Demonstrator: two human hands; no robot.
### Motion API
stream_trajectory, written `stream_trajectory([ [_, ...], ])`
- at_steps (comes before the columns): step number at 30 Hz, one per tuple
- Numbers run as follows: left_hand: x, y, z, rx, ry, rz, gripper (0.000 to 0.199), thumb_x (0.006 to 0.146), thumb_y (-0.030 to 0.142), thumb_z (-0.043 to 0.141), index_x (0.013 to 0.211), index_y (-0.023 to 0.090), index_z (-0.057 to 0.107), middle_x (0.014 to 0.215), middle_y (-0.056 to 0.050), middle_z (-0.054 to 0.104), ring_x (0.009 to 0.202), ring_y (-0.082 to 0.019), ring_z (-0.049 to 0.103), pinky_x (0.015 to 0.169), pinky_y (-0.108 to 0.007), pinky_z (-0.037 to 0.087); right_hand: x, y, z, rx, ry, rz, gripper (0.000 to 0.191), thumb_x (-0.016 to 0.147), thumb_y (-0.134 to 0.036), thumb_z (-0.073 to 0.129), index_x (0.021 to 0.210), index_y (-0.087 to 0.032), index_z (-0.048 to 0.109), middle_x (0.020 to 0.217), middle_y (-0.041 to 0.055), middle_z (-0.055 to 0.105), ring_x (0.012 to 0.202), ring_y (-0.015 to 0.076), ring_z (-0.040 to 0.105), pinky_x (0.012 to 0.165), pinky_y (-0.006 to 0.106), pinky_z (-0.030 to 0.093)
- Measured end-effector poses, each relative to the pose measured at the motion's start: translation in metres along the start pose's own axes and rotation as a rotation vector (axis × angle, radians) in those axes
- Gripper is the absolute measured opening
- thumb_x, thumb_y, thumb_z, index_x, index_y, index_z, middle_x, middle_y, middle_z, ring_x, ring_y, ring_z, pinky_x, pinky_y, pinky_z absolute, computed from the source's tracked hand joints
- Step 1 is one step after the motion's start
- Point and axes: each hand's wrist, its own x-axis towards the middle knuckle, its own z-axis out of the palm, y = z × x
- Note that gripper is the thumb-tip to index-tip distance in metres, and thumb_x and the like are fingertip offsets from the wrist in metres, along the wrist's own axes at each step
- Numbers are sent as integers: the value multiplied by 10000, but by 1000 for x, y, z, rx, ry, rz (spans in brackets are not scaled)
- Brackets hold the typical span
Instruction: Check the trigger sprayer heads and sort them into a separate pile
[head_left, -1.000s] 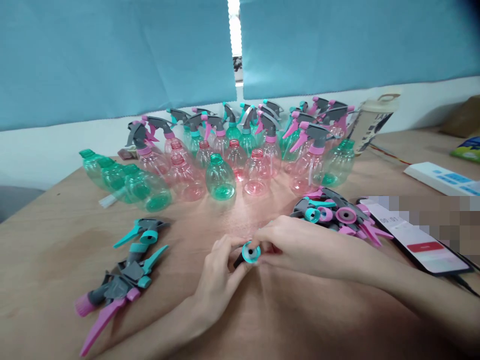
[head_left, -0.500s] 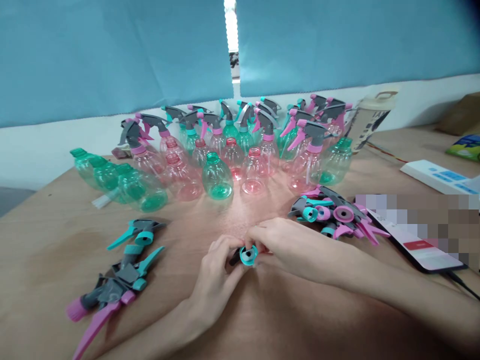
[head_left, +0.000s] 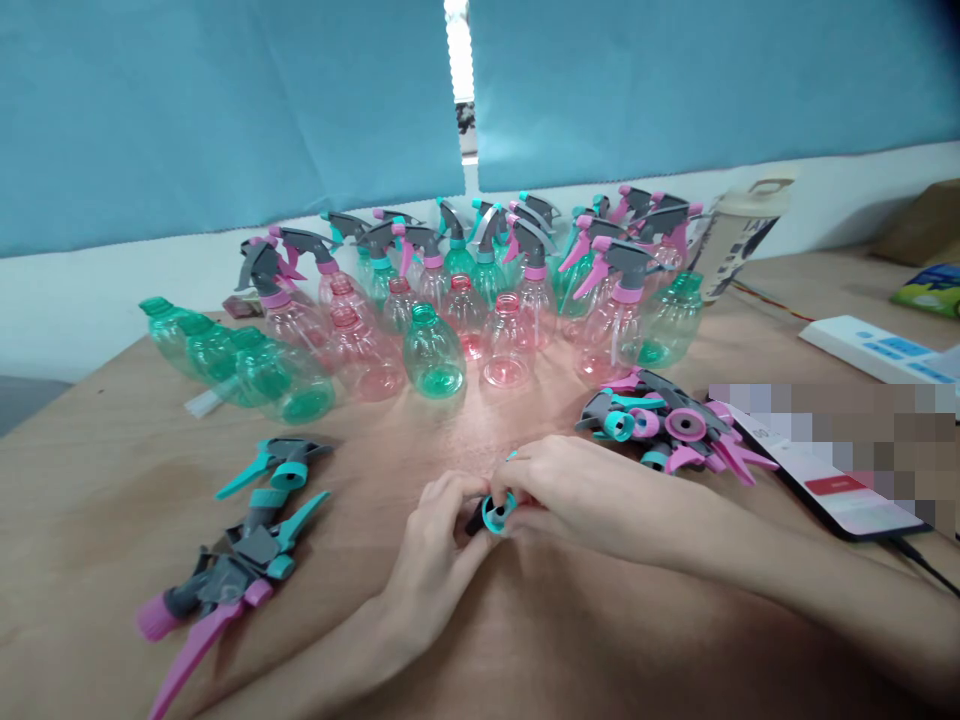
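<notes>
Between my two hands, low in the middle of the head view, is a spray nozzle head with a teal collar, its round opening facing me. My left hand closes on its dark body from the left. My right hand grips it from the right, with fingertips at the collar's rim. Most of the sprayer's body is hidden by my fingers. Loose grey spray heads with teal and pink parts lie left of my hands. A pile of more spray heads lies beyond my right forearm.
Several green and pink bottles stand across the back, including an open green bottle and a pink bottle with sprayer. Green bottles lean at the left. A phone, a power strip and a tumbler are at the right.
My hands stay almost in place around the spray head. Its collar has tilted slightly, and my right fingers have shifted a little at the rim.
</notes>
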Motion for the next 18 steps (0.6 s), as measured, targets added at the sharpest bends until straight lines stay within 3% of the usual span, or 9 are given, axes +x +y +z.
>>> stream_trajectory([
  [7, 1, 5, -1, 53, -11, 65, 77, 835, 293, 587, 889, 239, 592, 879, -5, 618, 835, -187, 555, 754, -309, 441, 4, 10, 1, 64, -20, -48, 111, 814, -148, 595, 802, -196, 694, 812, 8, 703, 769, 160, 634, 683, 250, 408],
  [12, 1, 4, -1, 45, 6, 73, 88, 828, 300, 595, 886, 234, 588, 869, -8, 612, 819, -189, 548, 750, -313, 433, 6, 4, 0, -28, -28, -4, 70, 798, -189, 636, 755, -153, 678, 791, 34, 690, 749, 175, 624, 634, 260, 392],
  [18, 1, 1, 1, 24, 0, 32, 110, 832, 318, 589, 900, 235, 568, 873, -5, 601, 821, -196, 550, 742, -320, 435, 5, 7, 9, -187, 30, -121, 158, 874, -230, 554, 780, -124, 623, 782, 59, 658, 719, 185, 600, 586, 283, 369],
])
